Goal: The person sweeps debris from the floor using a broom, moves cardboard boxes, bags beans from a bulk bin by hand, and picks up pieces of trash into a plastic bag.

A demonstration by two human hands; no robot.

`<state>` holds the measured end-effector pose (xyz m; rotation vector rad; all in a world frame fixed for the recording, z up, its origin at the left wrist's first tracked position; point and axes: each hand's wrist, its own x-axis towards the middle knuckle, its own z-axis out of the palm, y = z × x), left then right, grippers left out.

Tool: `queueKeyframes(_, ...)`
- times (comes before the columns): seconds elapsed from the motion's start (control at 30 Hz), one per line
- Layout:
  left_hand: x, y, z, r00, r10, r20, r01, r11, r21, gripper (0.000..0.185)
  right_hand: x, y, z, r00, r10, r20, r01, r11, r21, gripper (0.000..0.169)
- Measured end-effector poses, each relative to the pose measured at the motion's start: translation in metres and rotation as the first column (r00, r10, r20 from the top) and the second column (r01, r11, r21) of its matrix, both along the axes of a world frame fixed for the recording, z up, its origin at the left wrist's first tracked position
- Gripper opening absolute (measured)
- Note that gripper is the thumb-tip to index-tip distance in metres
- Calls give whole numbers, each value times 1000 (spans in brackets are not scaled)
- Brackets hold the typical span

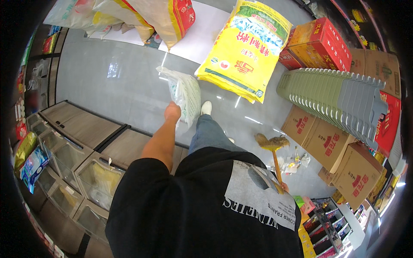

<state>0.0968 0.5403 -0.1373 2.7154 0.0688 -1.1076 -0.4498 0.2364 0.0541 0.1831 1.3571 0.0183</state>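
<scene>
My left hand (172,111), arm stretched forward, is closed on a white translucent plastic bag (190,96) with green markings that hangs over the grey tiled floor. At my right side, my right hand (284,187) is mostly hidden by my shirt; its visible fingers are round the wooden handle of a broom (276,164). The broom's brownish bristles (272,141) are near the floor, to the right of my legs. Beyond them lies a small heap of litter (292,164), with a clear bottle among it.
Ahead lie yellow flour sacks (245,48) and large filled bags (164,19) on white sheets. Stacked green and grey plastic baskets (322,93), red cartons (319,45) and cardboard boxes (329,138) stand at the right. Bins with clear lids (100,177) line the left.
</scene>
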Motion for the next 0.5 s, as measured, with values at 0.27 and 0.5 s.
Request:
queueKeyframes(0.27,-18,-19,13,1000,-5,5,5,999,36,42,19,25,13,961,17,-277,-80,973,-217,17)
queueKeyframes(0.5,-23,2,-16,975,-125,-186,115,991,-63,28,21,28,19,986,-168,-9,167,983,-80,12)
